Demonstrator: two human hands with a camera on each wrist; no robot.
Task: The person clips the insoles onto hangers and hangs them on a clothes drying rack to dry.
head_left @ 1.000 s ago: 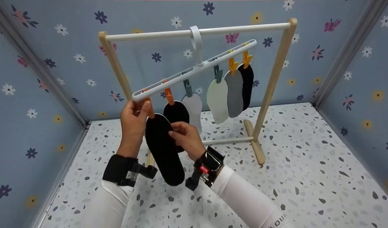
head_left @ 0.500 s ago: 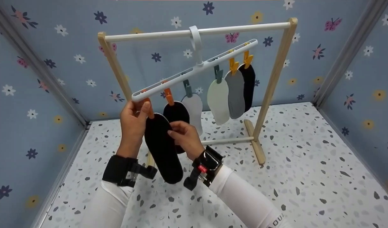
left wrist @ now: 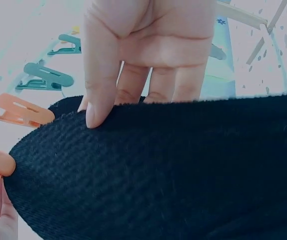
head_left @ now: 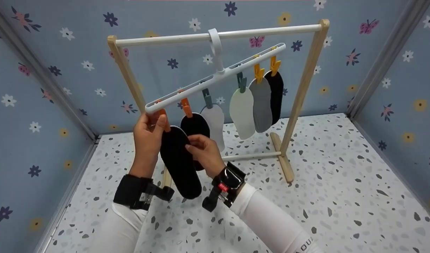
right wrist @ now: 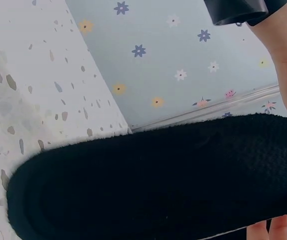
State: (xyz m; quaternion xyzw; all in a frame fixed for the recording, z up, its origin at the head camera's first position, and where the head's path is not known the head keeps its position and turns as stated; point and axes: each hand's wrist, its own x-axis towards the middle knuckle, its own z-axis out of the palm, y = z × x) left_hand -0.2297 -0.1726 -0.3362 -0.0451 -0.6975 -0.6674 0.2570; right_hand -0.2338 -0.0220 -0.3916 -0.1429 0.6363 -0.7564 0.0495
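We see the black sock (head_left: 180, 163) hanging from the near end of the white hanger (head_left: 215, 78), which hooks over the rack (head_left: 306, 80). The sock's top edge is hidden behind our left hand (head_left: 148, 140), so in the head view we cannot tell whether the orange clip (head_left: 164, 117) bites the fabric. Our left hand is raised to that clip with fingers curled about it; the thumb lies on the clip's front.

Our right hand (head_left: 204, 153) pinches the sock's right edge near its upper part, thumb on the front, fingers behind. The left wrist view confirms this: the thumb (left wrist: 101, 75) presses the knit, three fingers show behind it, and two orange clips (left wrist: 21, 110) sit at the sock's rim. The head view does not show this contact clearly.

The right wrist view shows only the sock's rounded toe (right wrist: 148, 185), cut off at the frame edge, with the speckled desk (right wrist: 28, 75) and flowered wall (right wrist: 173, 60) beyond.

Five further socks (head_left: 260, 103) hang along the hanger; they overlap, so their outlines are partly hidden.
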